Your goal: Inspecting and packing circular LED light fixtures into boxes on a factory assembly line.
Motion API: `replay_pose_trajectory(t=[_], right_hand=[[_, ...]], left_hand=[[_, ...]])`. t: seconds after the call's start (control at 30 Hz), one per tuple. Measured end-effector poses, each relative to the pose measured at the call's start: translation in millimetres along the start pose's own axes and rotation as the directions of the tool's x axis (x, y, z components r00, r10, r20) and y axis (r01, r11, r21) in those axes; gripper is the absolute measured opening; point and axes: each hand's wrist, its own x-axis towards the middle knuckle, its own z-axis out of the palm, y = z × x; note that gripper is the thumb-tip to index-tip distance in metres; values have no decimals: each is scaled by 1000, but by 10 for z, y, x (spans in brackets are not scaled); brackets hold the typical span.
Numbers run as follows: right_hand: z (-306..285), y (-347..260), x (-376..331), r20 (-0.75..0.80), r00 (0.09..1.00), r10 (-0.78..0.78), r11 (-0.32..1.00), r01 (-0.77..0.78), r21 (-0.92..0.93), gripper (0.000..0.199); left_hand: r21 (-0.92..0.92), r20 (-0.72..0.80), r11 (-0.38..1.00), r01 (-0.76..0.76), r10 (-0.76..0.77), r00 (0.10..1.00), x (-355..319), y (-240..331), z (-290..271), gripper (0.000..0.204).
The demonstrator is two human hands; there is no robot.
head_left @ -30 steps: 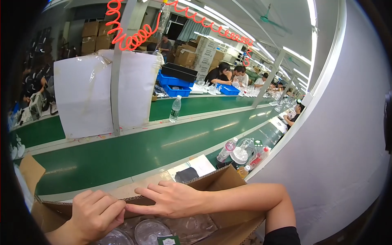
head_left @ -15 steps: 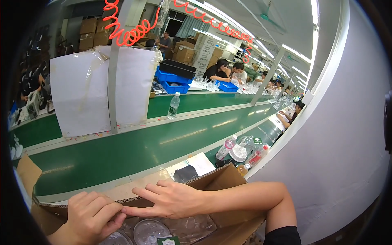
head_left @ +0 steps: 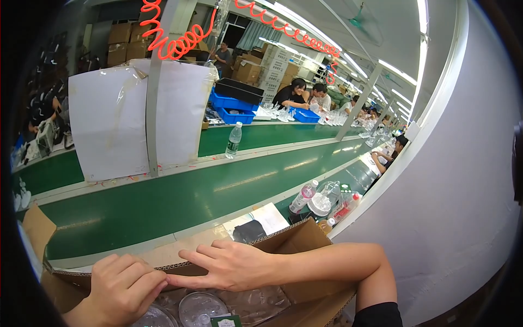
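Observation:
Both hands are over an open cardboard box (head_left: 305, 241) at the lower edge. My left hand (head_left: 121, 289) is curled closed at the box's far rim; its grip hides whatever may be between the fingers. My right hand (head_left: 231, 266) lies across the same rim with its fingers stretched out and apart. One of its digits points left and meets the left hand's fingertips. Below them in the box are round clear plastic containers (head_left: 199, 308) and a small dark green label card (head_left: 226, 321), beside clear plastic film (head_left: 261, 305).
Beyond the box runs a long green conveyor belt (head_left: 218, 188). A water bottle (head_left: 233, 140) stands on its far ledge. A black pouch (head_left: 248, 232), a pink-labelled bottle (head_left: 304, 196) and a clear domed container (head_left: 322, 201) sit nearer. A pale wall (head_left: 436, 201) rises at the right. Several people work farther off.
My hands keep nearly the same pose, and the box's contents look unchanged. The view has shifted very slightly. A person in black across the belt has raised their head.

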Motion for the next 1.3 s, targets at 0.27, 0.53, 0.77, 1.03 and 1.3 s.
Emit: replay_pose_trajectory(t=[0.27,0.53,0.77,1.03,1.3], right_hand=[[-1,15,-8,16,1000,4,1000,-4,-14,72],[-13,29,-9,19,1000,5,1000,-5,-31,72],[4,6,32,10,1000,-22,1000,22,-14,72],[1,26,5,40,999,-6,1000,7,-27,70],[31,8,26,9,1000,4,1000,-4,7,72]], left_hand=[[-4,18,1000,-5,5,1000,13,-11,-6,20],[-36,7,999,7,-6,1000,26,-28,-7,21],[-44,-11,997,60,-60,998,-9,46,-85,23],[-56,-5,998,40,-40,999,49,4,-54,23],[-62,8,997,50,-49,999,2,21,-84,23]])
